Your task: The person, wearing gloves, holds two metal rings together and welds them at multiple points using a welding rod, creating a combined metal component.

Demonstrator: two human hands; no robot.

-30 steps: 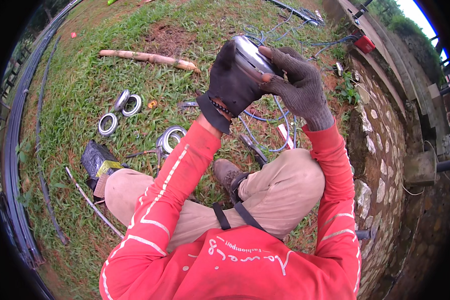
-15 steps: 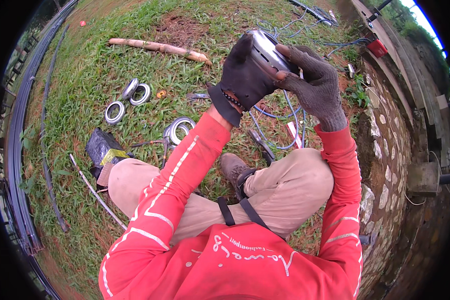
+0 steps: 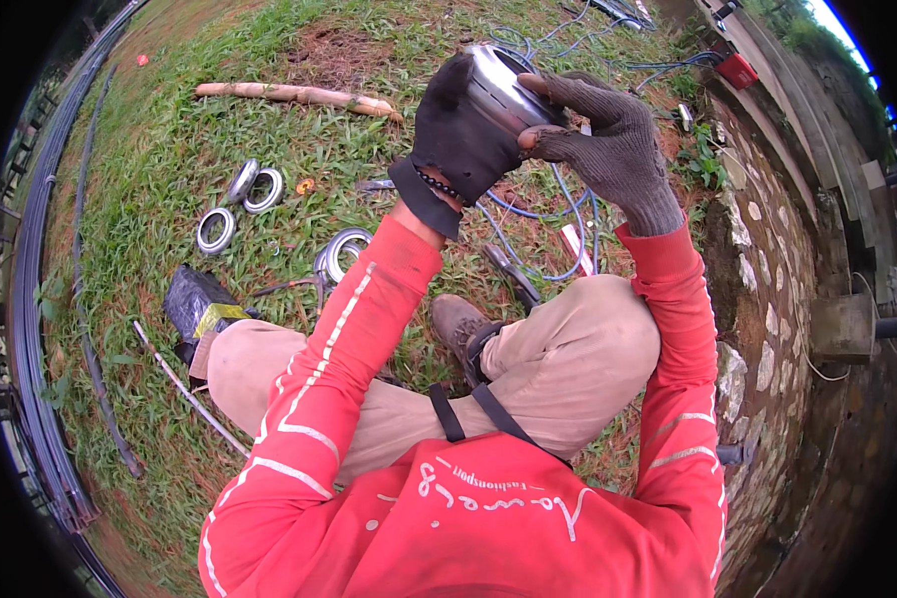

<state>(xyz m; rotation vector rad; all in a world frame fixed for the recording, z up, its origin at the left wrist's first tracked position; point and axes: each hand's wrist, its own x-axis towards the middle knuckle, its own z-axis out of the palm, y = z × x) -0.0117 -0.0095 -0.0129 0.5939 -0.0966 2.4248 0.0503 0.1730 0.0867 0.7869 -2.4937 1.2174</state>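
Both of my hands hold a shiny metal ring-shaped collar (image 3: 501,88) up in front of me, with dark slots along its side. My left hand (image 3: 462,140), in a black glove with bare fingertips, is closed round its left and lower side. On the right, my right hand (image 3: 613,145) in a grey knitted glove pinches the collar's edge between thumb and fingers. Its fingertips poke bare out of the glove. Similar metal rings (image 3: 278,191) lie on the grass to the left, and more rings (image 3: 335,249) sit beside my left forearm, which partly hides them.
Around my crossed legs lie a black-wrapped bundle (image 3: 194,299) with yellow tape, a thin stick (image 3: 184,381), a dark bar-like tool (image 3: 511,276) and blue cable (image 3: 565,204). Farther off are a wooden branch (image 3: 294,94) and a red box (image 3: 737,70). A stone wall (image 3: 767,299) borders the right, long rods (image 3: 32,259) the left.
Both hands and the collar have shifted slightly left in the picture, along with the whole scene as the view moved. The grip of both hands looks much the same.
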